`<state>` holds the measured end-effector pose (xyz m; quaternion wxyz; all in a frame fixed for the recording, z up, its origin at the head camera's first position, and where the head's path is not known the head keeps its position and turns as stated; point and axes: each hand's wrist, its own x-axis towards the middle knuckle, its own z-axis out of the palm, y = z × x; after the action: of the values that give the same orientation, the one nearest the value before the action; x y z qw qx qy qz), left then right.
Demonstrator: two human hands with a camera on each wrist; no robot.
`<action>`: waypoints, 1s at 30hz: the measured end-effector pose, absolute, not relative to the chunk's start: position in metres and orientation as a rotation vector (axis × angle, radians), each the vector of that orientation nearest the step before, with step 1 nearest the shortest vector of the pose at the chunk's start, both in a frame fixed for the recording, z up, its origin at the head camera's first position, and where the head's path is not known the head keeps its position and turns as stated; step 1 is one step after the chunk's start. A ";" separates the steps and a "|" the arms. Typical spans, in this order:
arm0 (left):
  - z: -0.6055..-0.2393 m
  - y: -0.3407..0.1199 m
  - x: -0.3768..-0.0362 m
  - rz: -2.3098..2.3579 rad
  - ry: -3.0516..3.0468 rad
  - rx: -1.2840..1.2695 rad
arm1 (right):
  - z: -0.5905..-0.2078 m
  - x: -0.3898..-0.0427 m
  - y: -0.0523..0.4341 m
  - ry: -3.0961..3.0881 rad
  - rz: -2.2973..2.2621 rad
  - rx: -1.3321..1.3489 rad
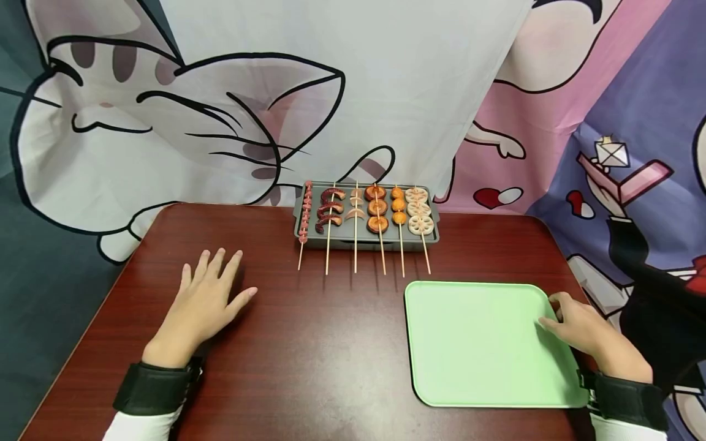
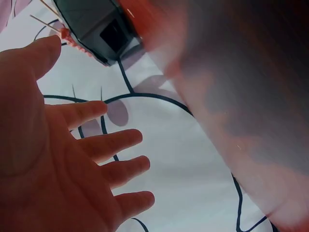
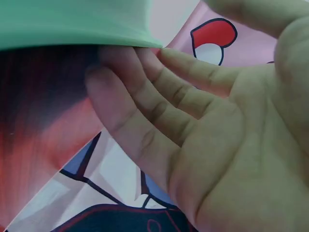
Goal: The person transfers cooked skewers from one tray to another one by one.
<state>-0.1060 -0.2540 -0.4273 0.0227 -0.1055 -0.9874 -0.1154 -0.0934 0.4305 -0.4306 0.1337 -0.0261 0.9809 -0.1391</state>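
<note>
My right hand (image 1: 579, 327) grips the green tray (image 1: 474, 343) at its right edge, thumb on top; the tray's long axis runs away from me. The wrist view shows fingers (image 3: 140, 92) curled under the rim. My left hand (image 1: 204, 300) lies flat, fingers spread.

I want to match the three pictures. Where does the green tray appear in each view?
Head view: green tray lies lower right on the table, the right hand at its right edge.
Left wrist view: not in it.
Right wrist view: tray's edge along the top, fingers touching it.
Shared landmark: the right hand.
</note>
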 end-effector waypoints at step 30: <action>-0.436 -0.183 -0.092 -0.492 -2.971 -0.529 | -0.439 -0.097 0.409 2.777 -0.591 -0.196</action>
<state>-0.0924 -0.1832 -0.4360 0.0421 -0.1729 -0.9708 -0.1609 -0.0969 0.4087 -0.4388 0.1472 -0.0682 0.9652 -0.2053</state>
